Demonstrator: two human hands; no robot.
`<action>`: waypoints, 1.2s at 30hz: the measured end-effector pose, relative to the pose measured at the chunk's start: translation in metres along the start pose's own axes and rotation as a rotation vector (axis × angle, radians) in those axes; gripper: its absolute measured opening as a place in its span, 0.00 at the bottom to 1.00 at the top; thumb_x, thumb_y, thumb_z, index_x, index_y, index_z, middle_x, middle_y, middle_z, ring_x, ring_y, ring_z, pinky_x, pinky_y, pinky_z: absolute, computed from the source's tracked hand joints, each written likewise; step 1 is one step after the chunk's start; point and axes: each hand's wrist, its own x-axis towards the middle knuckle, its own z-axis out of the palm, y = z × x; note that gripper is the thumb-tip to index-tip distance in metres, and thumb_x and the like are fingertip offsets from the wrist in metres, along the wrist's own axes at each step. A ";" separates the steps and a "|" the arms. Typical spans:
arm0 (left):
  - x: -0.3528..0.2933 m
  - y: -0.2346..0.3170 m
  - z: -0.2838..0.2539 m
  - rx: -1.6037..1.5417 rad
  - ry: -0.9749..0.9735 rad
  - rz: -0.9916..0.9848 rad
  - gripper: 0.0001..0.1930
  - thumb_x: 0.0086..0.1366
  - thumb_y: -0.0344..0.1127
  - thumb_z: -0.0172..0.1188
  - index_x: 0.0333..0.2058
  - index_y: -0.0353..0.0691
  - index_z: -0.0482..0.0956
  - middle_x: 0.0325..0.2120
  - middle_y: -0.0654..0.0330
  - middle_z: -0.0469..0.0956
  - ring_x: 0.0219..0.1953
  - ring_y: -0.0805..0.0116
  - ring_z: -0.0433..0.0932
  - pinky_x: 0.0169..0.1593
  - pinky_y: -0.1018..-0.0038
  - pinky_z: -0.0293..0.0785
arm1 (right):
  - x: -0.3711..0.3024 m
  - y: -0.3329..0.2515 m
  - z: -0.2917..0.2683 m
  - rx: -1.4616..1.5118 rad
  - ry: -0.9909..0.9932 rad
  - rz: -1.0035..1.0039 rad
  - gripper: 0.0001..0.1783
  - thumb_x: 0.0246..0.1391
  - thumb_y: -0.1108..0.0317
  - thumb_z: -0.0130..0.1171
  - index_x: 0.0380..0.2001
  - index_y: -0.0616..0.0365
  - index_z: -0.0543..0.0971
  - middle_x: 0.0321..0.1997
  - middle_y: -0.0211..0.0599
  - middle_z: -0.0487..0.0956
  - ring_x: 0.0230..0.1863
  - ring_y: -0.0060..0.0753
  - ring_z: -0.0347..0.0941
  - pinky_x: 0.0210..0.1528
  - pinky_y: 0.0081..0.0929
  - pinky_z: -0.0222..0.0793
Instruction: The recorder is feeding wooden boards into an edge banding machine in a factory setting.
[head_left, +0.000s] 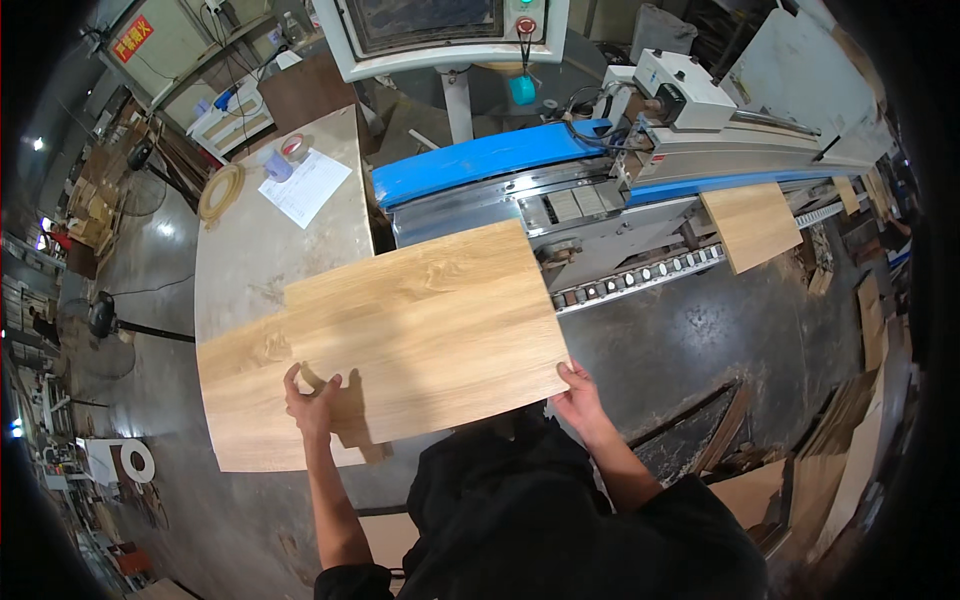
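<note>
A rectangular wood-grain board [430, 330] lies across the front of me, its left part over a second wood-grain board [245, 400] on the table. My left hand [314, 405] is at the upper board's left edge, thumb over its face and fingers bent at the edge. Part of that grip is hidden. With my right hand [578, 398] I pinch the upper board's near right corner, thumb on top. The board's far right corner reaches the near side of a machine with a blue-covered beam [490, 160].
The worktable [240, 255] carries a paper sheet [305, 188], tape rolls [294, 147] and a coil of yellowish banding [221, 193]. A control screen [430, 25] stands behind. Another board [752, 225] sits along the machine's roller rail [650, 275]. Scrap boards [810, 490] lean at right; a fan [103, 314] stands left.
</note>
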 end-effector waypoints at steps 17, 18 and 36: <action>0.021 0.064 0.172 -0.308 -0.329 0.067 0.29 0.56 0.42 0.78 0.46 0.40 0.67 0.43 0.57 0.75 0.40 0.71 0.75 0.44 0.74 0.74 | 0.058 -0.179 -0.051 -0.126 0.017 -0.203 0.25 0.65 0.74 0.55 0.64 0.72 0.70 0.60 0.51 0.79 0.61 0.42 0.77 0.65 0.38 0.73; 0.020 0.068 0.174 -0.315 -0.334 0.036 0.28 0.56 0.43 0.78 0.45 0.40 0.68 0.40 0.59 0.75 0.38 0.72 0.74 0.41 0.73 0.73 | 0.059 -0.184 -0.050 -0.120 0.027 -0.211 0.25 0.65 0.74 0.55 0.64 0.72 0.70 0.60 0.51 0.79 0.61 0.42 0.77 0.65 0.38 0.73; 0.019 0.078 0.201 -0.154 -0.362 0.258 0.34 0.56 0.51 0.75 0.56 0.45 0.72 0.45 0.52 0.75 0.48 0.58 0.75 0.53 0.63 0.73 | 0.117 -0.128 -0.065 0.272 0.359 -0.352 0.25 0.71 0.54 0.41 0.55 0.62 0.76 0.57 0.43 0.80 0.60 0.43 0.76 0.64 0.41 0.70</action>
